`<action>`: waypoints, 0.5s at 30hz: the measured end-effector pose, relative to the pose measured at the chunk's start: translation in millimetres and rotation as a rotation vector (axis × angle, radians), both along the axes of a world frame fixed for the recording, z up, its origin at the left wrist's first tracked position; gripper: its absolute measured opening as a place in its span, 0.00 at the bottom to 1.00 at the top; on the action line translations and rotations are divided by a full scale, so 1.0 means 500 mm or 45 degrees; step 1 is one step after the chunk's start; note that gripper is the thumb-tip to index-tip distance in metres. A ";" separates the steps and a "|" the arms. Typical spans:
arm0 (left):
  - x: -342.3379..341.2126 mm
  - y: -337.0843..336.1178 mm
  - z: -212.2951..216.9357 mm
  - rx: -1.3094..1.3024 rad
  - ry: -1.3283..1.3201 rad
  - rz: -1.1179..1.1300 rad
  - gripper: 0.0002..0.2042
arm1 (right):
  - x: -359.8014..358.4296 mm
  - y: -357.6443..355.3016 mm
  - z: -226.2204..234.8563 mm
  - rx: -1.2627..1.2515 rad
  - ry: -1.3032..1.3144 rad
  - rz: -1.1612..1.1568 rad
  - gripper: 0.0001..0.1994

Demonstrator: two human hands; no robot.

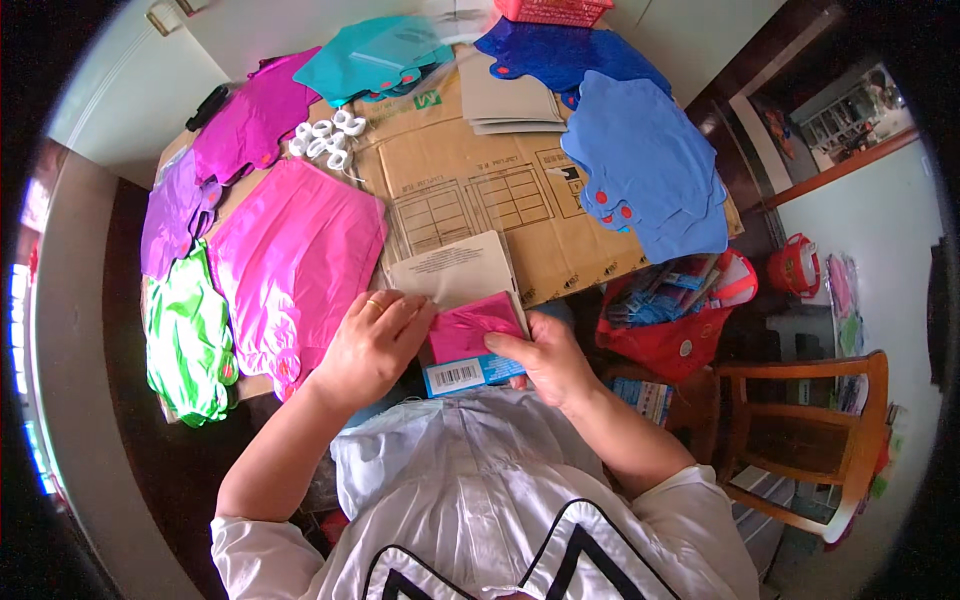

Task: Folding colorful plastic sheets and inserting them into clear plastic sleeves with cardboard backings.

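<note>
Pressing in from both sides, the two hands meet over a folded magenta foil piece (476, 328) that lies at the near edge of the table, just in front of the person's white top. The left hand (375, 345), a ring on one finger, lies curled with its fingers bent over the piece's left edge. The right hand (548, 358) pinches the piece's lower right edge between thumb and fingers — closed on it, not spread. Under the piece a blue card (470, 374) with a white label pokes out toward the person, and a beige card sheet (452, 268) lies just behind it.

To the left, a big pink foil stack (295, 255) sits beside the left hand, with a green foil stack (188, 340) further left at the table's edge and purple foil sheets (175, 210) behind that. All of these rest on or beside a flattened brown cardboard box (470, 185) covering the tabletop.

Further back — a cluster of small white plastic rings (325, 140), a magenta foil stack (255, 120), teal foil sheets (375, 55), grey card pieces (510, 100), and blue foil stacks (645, 165) on the right.

Off the table to the right stand a red bag (680, 310) stuffed with packets and a wooden chair (810, 440).
</note>
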State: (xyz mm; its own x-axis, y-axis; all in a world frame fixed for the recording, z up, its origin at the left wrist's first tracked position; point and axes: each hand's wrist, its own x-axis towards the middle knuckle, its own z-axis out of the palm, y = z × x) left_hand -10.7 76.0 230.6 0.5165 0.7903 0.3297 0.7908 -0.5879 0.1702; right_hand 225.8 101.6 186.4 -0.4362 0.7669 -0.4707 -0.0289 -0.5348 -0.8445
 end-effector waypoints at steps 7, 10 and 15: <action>0.001 -0.019 0.011 -0.053 -0.330 0.104 0.27 | -0.006 -0.003 0.011 -0.040 0.053 -0.109 0.13; 0.019 -0.049 0.012 -0.086 -0.249 0.034 0.30 | -0.006 -0.004 0.012 -0.073 0.075 -0.117 0.13; 0.010 -0.033 -0.035 0.052 -0.165 -0.201 0.22 | -0.001 0.002 0.024 0.095 -0.268 0.031 0.18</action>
State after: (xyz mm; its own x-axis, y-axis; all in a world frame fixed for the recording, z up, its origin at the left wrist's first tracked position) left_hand -5.5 59.6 213.0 0.5843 0.6873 0.4316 0.6613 -0.7115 0.2376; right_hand 225.4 102.6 198.6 -0.3532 0.7932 -0.4960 0.1646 -0.4693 -0.8676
